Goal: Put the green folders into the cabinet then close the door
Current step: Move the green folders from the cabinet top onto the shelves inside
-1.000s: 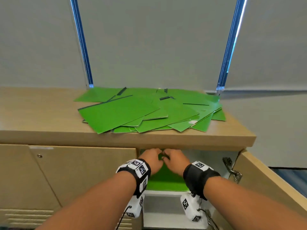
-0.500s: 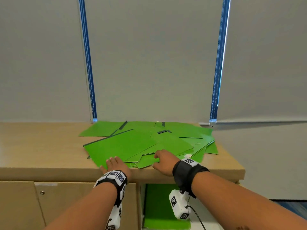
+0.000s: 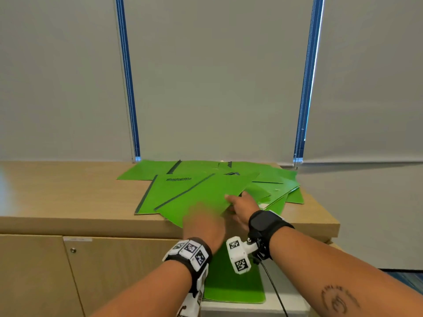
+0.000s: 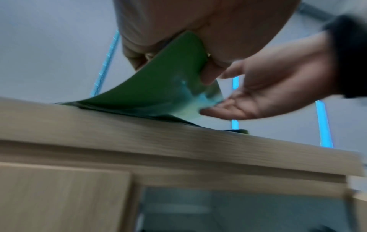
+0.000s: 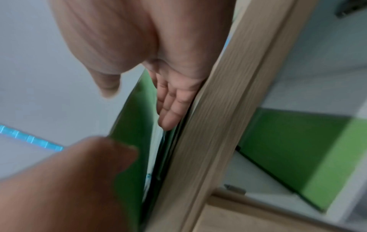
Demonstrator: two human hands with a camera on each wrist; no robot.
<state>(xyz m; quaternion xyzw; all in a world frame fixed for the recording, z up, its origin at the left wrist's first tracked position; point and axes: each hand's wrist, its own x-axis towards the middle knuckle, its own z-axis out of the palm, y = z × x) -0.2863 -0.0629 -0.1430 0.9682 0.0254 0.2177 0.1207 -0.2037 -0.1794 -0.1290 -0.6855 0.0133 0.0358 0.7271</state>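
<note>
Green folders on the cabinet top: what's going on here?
A person is clearing the pile of green folders off the cabinet top. The left hand pinches the near corner of the top folder, bending it up; the right hand, fingers straight, reaches under its edge. One folder already lies in the open compartment below.

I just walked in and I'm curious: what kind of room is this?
Probably an office. A low wooden cabinet runs along the wall, green folders lie spread on its top, and grey roller blinds with bead chains hang behind it.
</note>
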